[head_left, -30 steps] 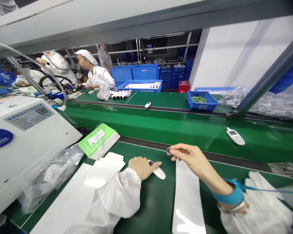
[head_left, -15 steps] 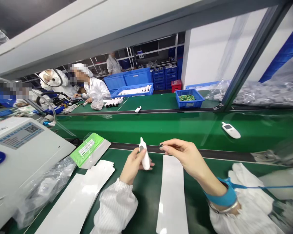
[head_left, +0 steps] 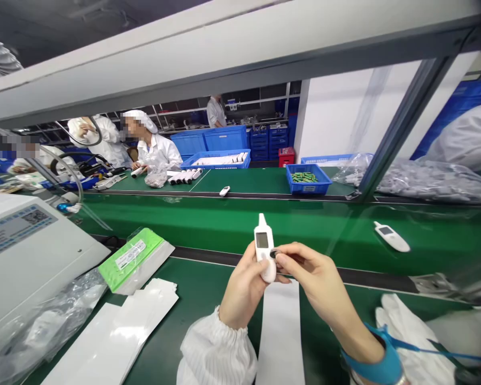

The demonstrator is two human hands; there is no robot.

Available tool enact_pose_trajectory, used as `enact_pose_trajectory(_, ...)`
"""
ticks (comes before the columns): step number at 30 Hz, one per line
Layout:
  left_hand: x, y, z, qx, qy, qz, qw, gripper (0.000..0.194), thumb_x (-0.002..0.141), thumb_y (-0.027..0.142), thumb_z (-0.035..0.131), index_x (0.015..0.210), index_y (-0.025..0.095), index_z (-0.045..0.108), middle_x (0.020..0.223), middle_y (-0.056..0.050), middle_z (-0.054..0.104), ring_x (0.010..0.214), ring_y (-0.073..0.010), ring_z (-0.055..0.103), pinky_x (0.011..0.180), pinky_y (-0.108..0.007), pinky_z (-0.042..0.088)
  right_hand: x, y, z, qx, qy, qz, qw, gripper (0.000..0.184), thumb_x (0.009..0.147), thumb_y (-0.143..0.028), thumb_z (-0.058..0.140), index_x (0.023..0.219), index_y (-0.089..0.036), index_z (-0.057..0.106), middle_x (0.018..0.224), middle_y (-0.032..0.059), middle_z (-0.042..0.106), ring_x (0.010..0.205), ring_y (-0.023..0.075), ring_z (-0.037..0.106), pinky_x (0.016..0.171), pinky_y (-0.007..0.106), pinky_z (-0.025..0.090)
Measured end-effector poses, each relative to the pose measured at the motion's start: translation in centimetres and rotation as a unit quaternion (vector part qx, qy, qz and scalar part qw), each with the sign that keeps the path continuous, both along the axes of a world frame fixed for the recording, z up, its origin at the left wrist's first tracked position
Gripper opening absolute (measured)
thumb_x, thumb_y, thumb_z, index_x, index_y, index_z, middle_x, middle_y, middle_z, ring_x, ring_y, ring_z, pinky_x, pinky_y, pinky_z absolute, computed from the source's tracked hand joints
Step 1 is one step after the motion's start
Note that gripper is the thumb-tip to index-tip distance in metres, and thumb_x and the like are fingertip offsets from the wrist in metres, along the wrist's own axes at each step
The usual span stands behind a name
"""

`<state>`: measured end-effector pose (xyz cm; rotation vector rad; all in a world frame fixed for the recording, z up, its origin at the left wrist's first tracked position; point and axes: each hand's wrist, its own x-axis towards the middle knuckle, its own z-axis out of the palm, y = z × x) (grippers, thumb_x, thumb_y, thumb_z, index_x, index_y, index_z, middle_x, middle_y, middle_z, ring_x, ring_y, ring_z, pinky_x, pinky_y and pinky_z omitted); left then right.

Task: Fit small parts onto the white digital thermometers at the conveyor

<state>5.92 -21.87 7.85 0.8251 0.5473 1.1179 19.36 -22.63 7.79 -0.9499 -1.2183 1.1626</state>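
Note:
My left hand (head_left: 244, 286) is closed around a white ear thermometer (head_left: 264, 248), which stands nearly upright with its probe tip up and its small grey screen facing me. The thumb lies across its lower front. My right hand (head_left: 315, 272) pinches a small dark piece (head_left: 274, 254) between thumb and forefinger, right at the thermometer's right edge. That piece is too small to name. Beneath both hands, a long white paper strip (head_left: 280, 331) lies on the green bench. A blue wrist strap (head_left: 374, 358) circles my right wrist.
Another white thermometer (head_left: 392, 237) lies on the green belt (head_left: 324, 224) at right. On the left are a green-and-white pouch (head_left: 132, 259), stacked white strips (head_left: 116, 326) and a boxy machine (head_left: 36, 251). White gloves (head_left: 409, 331) lie at right. Several co-workers in white sit or stand across the belt.
My left hand has moved right and turned the thermometer so its screen faces me. The dark piece in my right hand is now against the thermometer's side; before, they were apart.

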Motion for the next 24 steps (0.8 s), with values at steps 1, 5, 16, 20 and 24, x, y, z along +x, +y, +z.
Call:
enact_pose_trajectory(1, -0.1, 0.0, 0.0, -0.001, -0.011, -0.006, 1.000, 0.024, 0.080, 0.018, 0.064, 0.102, 0.013, 0.057, 0.085, -0.003, 0.060, 0.074, -0.0137, 0.061, 0.066, -0.025, 0.054, -0.1, 0.0, 0.0, 0.008, 0.008, 0.017, 1.000, 0.011, 0.081, -0.035, 0.069, 0.085, -0.025, 0.073, 0.077, -0.0026, 0.069, 0.065, 0.0105, 0.062, 0.064, 0.023, 0.052)
enact_pose_trajectory(5, -0.7, 0.3, 0.1, -0.050, -0.027, -0.023, 0.998, 0.039, 0.071, 0.014, 0.073, 0.104, 0.015, 0.052, 0.072, 0.004, 0.049, 0.048, -0.0026, 0.042, 0.035, -0.010, 0.030, -0.2, -0.1, -0.1, 0.036, 0.026, 0.030, 0.999, 0.008, 0.083, -0.033, 0.069, 0.084, -0.027, 0.074, 0.082, -0.0020, 0.071, 0.074, 0.0124, 0.066, 0.071, 0.023, 0.055)
enact_pose_trajectory(16, -0.2, -0.4, 0.2, -0.088, -0.070, -0.056, 0.992, 0.014, 0.080, 0.020, 0.053, 0.093, 0.016, 0.054, 0.085, -0.002, 0.050, 0.058, -0.0084, 0.047, 0.031, -0.012, 0.036, -0.1, -0.8, 0.5, 0.037, -0.031, -0.138, 0.989, 0.012, 0.077, -0.027, 0.073, 0.089, -0.028, 0.074, 0.075, -0.0024, 0.075, 0.069, 0.0135, 0.070, 0.069, 0.024, 0.058)
enact_pose_trajectory(20, -0.2, -0.8, 0.6, -0.071, -0.062, -0.046, 0.995, 0.013, 0.078, 0.018, 0.054, 0.090, 0.014, 0.057, 0.083, -0.003, 0.049, 0.061, -0.0091, 0.046, 0.033, -0.012, 0.034, 0.0, -1.0, 0.9, 0.042, -0.026, -0.101, 0.994, 0.010, 0.082, -0.025, 0.068, 0.088, -0.030, 0.073, 0.072, -0.0059, 0.074, 0.067, 0.0088, 0.069, 0.065, 0.016, 0.056)
enact_pose_trajectory(24, -0.5, -0.7, 0.7, -0.059, -0.042, -0.053, 0.996, 0.019, 0.080, 0.022, 0.053, 0.096, 0.014, 0.059, 0.078, -0.004, 0.052, 0.062, -0.0126, 0.048, 0.035, -0.015, 0.036, 0.1, -1.3, 1.4, 0.010, -0.008, -0.030, 0.999, 0.014, 0.081, -0.023, 0.069, 0.091, -0.032, 0.074, 0.075, -0.0057, 0.074, 0.066, 0.0099, 0.070, 0.063, 0.016, 0.058)
